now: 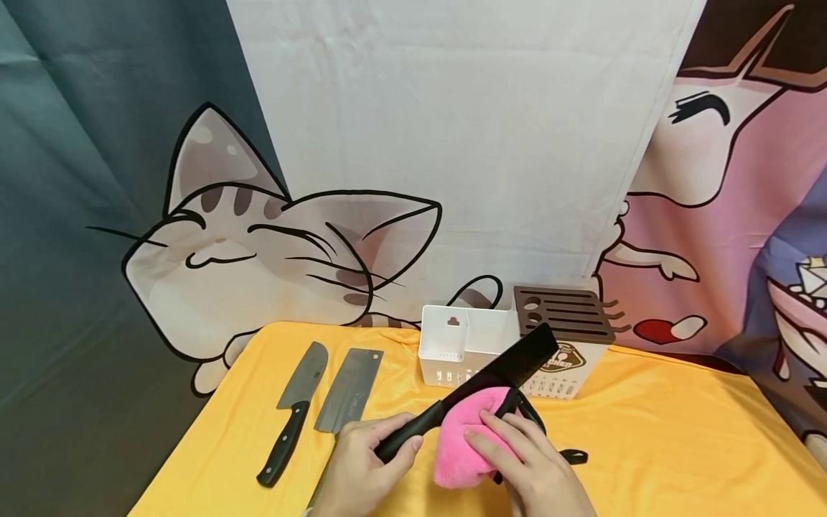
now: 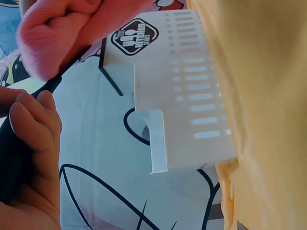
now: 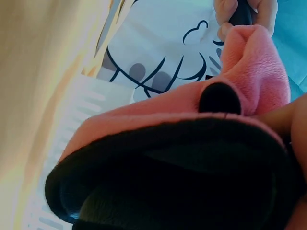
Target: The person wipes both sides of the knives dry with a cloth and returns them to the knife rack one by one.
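Note:
My left hand (image 1: 365, 463) grips the black handle of a knife with a broad black blade (image 1: 526, 352), its tip angled up to the right. A pink plush cloth (image 1: 468, 449) with black trim lies over the blade near the handle. My right hand (image 1: 539, 467) holds this cloth, fingers pressed on top of it; its thumb is hidden. In the right wrist view the cloth (image 3: 259, 62) shows a wide black-edged fold with a dark hollow. The left wrist view shows fingers (image 2: 36, 122) curled round the knife handle.
Left on the yellow tablecloth (image 1: 678, 431) lie a knife with a black handle (image 1: 284, 441) and a steel cleaver (image 1: 352, 384). Behind the hands stands a white slotted holder (image 1: 442, 345) with a brown slotted top (image 1: 565, 312). A printed curtain (image 1: 452, 108) hangs behind.

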Demonstrator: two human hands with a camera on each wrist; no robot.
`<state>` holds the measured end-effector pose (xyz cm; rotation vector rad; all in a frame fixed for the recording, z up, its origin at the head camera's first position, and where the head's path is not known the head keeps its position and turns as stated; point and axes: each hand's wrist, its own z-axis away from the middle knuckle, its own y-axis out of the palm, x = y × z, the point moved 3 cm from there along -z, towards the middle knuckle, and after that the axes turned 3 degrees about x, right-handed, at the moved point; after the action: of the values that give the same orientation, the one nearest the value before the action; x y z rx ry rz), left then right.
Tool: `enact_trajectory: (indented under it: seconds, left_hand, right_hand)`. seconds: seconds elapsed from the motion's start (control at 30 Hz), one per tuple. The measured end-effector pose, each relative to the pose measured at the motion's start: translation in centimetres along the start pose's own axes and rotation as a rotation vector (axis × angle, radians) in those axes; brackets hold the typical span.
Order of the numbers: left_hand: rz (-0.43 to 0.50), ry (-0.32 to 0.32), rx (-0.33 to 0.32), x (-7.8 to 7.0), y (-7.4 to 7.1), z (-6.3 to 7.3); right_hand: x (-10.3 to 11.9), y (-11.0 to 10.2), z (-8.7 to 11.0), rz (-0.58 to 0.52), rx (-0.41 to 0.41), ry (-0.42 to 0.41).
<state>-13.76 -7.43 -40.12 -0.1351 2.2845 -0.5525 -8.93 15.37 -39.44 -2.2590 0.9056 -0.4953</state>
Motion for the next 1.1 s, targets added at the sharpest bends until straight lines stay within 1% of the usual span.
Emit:
enact_trajectory:
  seconds: [0.13,0.23,0.33,0.43,0.67,0.8,0.93,1.1]
  left_hand:
    - [-0.033,0.025,0.013,-0.1,0.3,0.1]
    - [-0.052,0.035,0.022,-0.1,0.5,0.2]
    - [-0.072,0.066,0.019,-0.1,0.8,0.2]
    - [-0.082,0.092,0.017,-0.2,0.9,0.2]
    - [-0.072,0.129,0.044,-0.3,1.1,0.2]
    - [-0.054,0.157,0.060,-0.3,1.3,0.2]
    - [-0.032,0.137,0.068,-0.3,1.3,0.3]
    - [-0.033,0.134,0.064,-0.2,1.2,0.3]
  right_hand:
    - [0.3,-0.1,-0.2,-0.031,-0.026,-0.029]
    - [0.4,-0.2,-0.4,-0.041,-0.068,-0.064]
    - [0.4,-0.2,-0.6,-0.059,-0.117,-0.104]
    - [0.4,-0.2,-0.7,-0.075,-0.160,-0.121]
    - [0.2,-0.4,-0.7,-0.094,-0.213,-0.071]
    - [-0.2,-0.8,-0.9,-0.064,-0.261,-0.051]
    - [-0.5,-1.3,-1.1,-0.040,-0.294,-0.024]
    - [-0.9,-1.9,-1.4,-0.064,-0.348,-0.013]
